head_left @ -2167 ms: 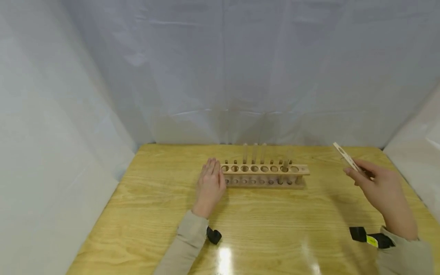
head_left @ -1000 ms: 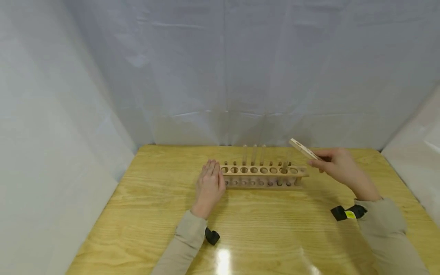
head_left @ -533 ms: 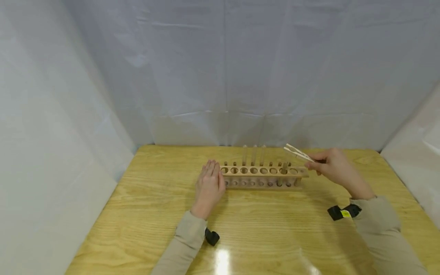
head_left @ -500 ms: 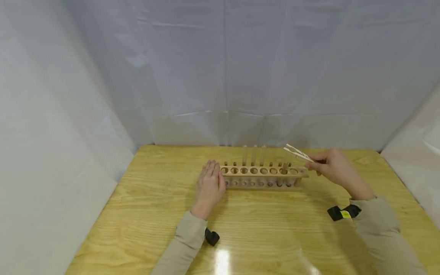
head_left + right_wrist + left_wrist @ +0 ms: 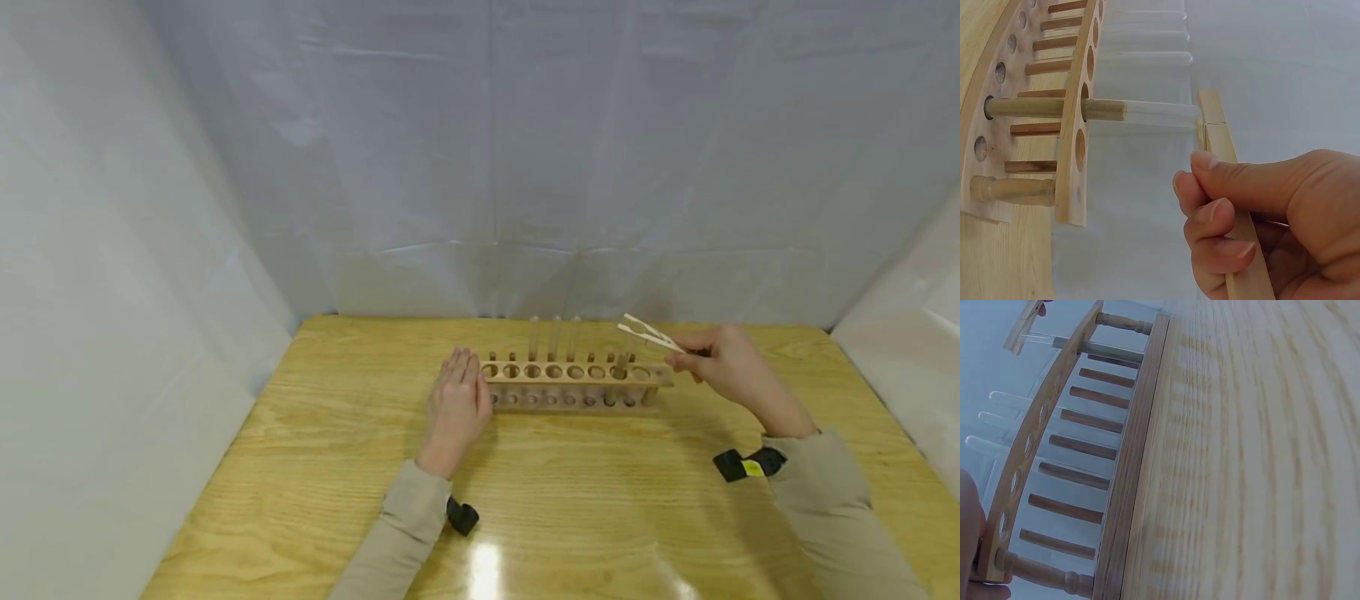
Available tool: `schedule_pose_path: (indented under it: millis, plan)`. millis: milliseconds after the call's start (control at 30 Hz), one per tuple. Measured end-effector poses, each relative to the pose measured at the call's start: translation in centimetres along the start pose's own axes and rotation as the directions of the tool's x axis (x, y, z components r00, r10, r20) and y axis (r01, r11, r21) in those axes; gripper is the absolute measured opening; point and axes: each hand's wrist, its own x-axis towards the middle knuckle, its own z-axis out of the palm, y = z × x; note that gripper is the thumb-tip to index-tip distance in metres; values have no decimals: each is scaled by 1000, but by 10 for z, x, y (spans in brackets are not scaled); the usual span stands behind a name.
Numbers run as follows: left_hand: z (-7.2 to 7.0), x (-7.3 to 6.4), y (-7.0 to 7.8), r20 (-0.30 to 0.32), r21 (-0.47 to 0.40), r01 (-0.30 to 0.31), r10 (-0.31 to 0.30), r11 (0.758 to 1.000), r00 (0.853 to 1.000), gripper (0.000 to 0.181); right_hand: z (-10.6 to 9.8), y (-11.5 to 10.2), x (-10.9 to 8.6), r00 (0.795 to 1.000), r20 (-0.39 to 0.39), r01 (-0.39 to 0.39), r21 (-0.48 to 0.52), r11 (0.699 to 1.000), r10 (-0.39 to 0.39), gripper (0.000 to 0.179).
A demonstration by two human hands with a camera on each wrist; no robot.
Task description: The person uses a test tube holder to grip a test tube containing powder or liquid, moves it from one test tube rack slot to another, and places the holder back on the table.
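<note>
A wooden test tube rack stands on the table. My left hand grips its left end; fingertips show round the top bar in the left wrist view. In my right hand I hold a wooden test tube clamp, pressed between thumb and fingers. Its jaws are spread at the upper end of a test tube near the rack's right end. That tube passes through the holes and has a brownish-green filling with clear glass above.
Inverted clear test tubes sit on pegs along the rack's rear. Other holes are unfilled. White sheeting surrounds the wooden table at the back and sides.
My right hand has moved left from the table's right side to the filled test tube. The clamp's jaws have spread apart. My left hand has stayed on the rack.
</note>
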Motion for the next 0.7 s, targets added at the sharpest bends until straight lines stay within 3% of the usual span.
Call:
schedule_pose_path:
  millis: [433, 700]
  plan:
    - [-1, 1, 0, -2, 9, -10, 10, 1000, 1000, 34, 2, 1, -4, 998, 49, -28, 29, 999, 27, 40]
    - [-1, 0, -1, 12, 10, -2, 1, 1000, 1000, 35, 9, 4, -4, 999, 47, -9, 18, 1000, 9, 32]
